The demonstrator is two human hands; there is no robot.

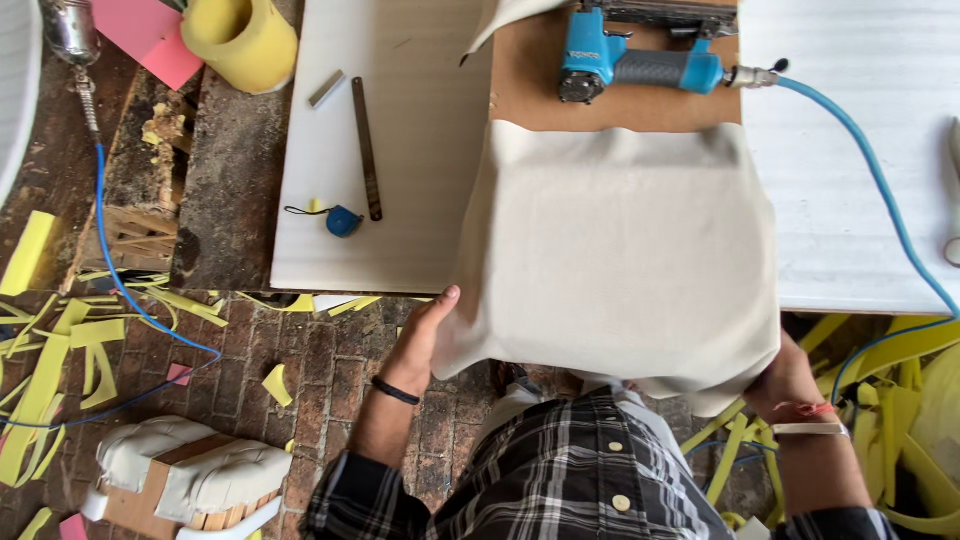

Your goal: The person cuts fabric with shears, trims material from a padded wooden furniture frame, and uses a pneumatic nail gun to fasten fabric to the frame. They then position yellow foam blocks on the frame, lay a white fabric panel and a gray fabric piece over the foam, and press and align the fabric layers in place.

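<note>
A piece of beige fabric (620, 250) lies draped over a square form on the white worktable (400, 150), its near edge hanging past the table's front. My left hand (420, 335) grips the fabric's lower left corner. My right hand (785, 380) holds the lower right corner, partly tucked under the cloth. A brown board (530, 80) shows beyond the fabric, with a blue pneumatic staple gun (625, 60) lying on it. Its blue air hose (880, 190) runs down the right side of the table.
A metal ruler (366, 150), a small metal bar (327, 89) and a blue tape measure (343, 221) lie on the table's left. A yellow foam roll (240, 40) stands at the back. Yellow foam scraps (60, 360) and an upholstered piece (190, 470) lie on the brick floor.
</note>
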